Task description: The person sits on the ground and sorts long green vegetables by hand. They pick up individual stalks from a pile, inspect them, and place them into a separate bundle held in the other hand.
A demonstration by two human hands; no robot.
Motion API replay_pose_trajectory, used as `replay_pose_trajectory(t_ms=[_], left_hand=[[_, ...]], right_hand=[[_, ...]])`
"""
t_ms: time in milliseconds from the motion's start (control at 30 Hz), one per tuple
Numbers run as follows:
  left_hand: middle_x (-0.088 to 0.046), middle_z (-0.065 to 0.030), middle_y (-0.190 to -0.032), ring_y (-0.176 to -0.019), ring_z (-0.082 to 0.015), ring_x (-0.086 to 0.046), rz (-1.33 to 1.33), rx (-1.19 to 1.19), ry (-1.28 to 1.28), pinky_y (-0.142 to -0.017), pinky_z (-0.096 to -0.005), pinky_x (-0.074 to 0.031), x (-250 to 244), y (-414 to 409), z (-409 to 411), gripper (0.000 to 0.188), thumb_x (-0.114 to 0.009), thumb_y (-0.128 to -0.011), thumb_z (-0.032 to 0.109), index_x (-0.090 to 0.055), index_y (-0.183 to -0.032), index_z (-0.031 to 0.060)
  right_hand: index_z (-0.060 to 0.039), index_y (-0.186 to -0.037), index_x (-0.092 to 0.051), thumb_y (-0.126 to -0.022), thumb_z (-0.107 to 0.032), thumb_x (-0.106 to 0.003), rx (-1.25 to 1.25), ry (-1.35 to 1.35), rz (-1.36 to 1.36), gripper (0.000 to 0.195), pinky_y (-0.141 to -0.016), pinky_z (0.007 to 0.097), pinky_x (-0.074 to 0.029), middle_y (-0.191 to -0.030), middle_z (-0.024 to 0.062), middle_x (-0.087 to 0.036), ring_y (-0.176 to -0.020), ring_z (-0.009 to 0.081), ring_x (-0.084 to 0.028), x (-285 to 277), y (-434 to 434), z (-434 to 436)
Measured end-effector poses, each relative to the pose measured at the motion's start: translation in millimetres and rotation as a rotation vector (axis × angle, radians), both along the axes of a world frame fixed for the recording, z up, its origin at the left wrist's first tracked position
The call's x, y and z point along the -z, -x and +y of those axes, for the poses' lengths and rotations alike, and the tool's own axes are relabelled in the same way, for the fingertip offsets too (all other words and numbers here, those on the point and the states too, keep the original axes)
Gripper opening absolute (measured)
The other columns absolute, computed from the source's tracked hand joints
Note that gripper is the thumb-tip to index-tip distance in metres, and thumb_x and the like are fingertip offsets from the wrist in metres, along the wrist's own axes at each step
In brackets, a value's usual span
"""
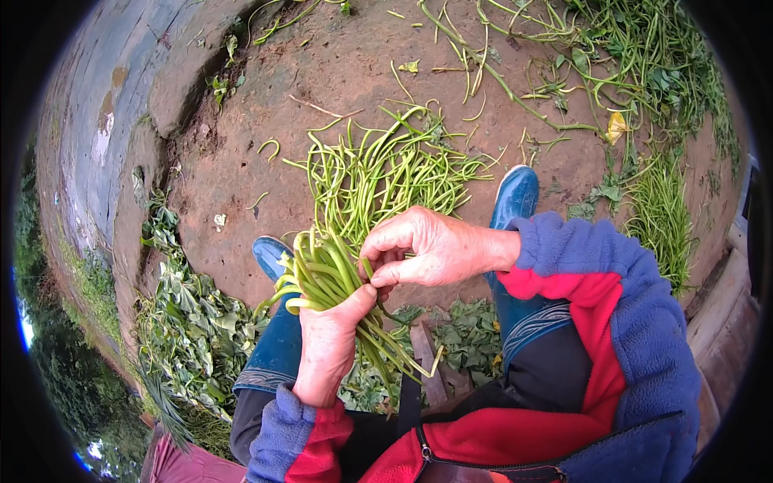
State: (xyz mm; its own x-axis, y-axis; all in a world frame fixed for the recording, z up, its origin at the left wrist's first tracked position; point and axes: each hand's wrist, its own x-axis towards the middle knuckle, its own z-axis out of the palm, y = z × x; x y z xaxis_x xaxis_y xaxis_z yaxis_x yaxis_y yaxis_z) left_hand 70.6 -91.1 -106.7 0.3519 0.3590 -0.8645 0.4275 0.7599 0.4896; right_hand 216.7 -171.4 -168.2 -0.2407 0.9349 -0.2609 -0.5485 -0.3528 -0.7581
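Observation:
A bundle of green leaf stalks (329,271) is gripped in my left hand (329,338), with its thin ends trailing down to the right. My right hand (420,247) touches the bundle's right side, thumb and fingertips pinched on a short piece of green stalk beside my left thumb. Just beyond both hands, a loose pile of green stalks (386,175) lies on the bare earth between my blue rubber boots.
Long leafy vines (652,54) are heaped at the upper right, above a bunch of cut stalks (661,217). Plucked leaves (193,332) lie at the left. A stone edge (181,78) borders wet paving. Maroon cloth (187,462) shows at the lower left.

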Motion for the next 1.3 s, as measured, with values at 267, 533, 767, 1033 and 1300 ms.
replay_pose_trajectory(t_ms=[267,533,767,1033,1300], left_hand=[[-0.057,-0.0076,-0.080,-0.065,-0.0156,-0.057,0.003,-0.010,0.117,-0.061,-0.0254,-0.049,-3,-2,-2,0.024,-0.056,-0.071,-0.004,-0.052,-0.095,-0.0025],[-0.055,-0.0068,-0.073,-0.062,-0.0164,-0.055,0.063,0.030,0.068,-0.057,-0.0266,-0.047,-5,4,-3,0.024,-0.061,-0.068,-0.001,-0.050,-0.090,-0.0010],[-0.054,-0.0056,-0.078,-0.063,-0.0160,-0.055,0.049,0.014,0.050,-0.060,-0.0269,-0.047,-6,1,-6,0.025,-0.062,-0.068,-0.001,-0.050,-0.091,0.0001],[-0.056,-0.0077,-0.075,-0.067,-0.0173,-0.056,0.106,0.048,0.028,-0.062,-0.0268,-0.046,-4,3,0,0.020,-0.058,-0.069,-0.002,-0.051,-0.088,-0.0006],[-0.060,-0.0091,-0.081,-0.078,-0.0172,-0.058,0.037,0.011,0.004,-0.072,-0.0273,-0.046,4,2,5,0.018,-0.058,-0.072,-0.002,-0.054,-0.090,-0.0020]], right_hand=[[0.0008,-0.086,-0.056,-0.077,-0.001,-0.056,-0.003,0.044,0.175,0.009,-0.061,0.0209,-0.045,-0.073,0.0021,-0.058,-0.067,0.0075,-0.055,8,4,0],[0.0011,-0.081,-0.057,-0.077,-0.016,-0.055,0.124,0.472,-0.533,0.017,-0.052,0.0249,-0.046,-0.069,0.0064,-0.059,-0.056,0.0093,-0.054,104,-26,-13],[0.0003,-0.086,-0.059,-0.073,-0.020,-0.057,0.028,0.591,-0.749,0.024,-0.061,0.0327,-0.046,-0.068,0.0136,-0.060,-0.065,0.0204,-0.059,165,-23,-18],[0.0008,-0.081,-0.055,-0.078,-0.016,-0.055,0.209,0.444,-0.614,0.017,-0.055,0.0288,-0.045,-0.068,0.0066,-0.058,-0.060,0.0135,-0.057,138,-37,-3],[0.0012,-0.078,-0.055,-0.078,-0.015,-0.055,0.267,0.125,-0.663,0.016,-0.051,0.0279,-0.043,-0.062,0.0053,-0.056,-0.055,0.0109,-0.053,47,-41,14]])
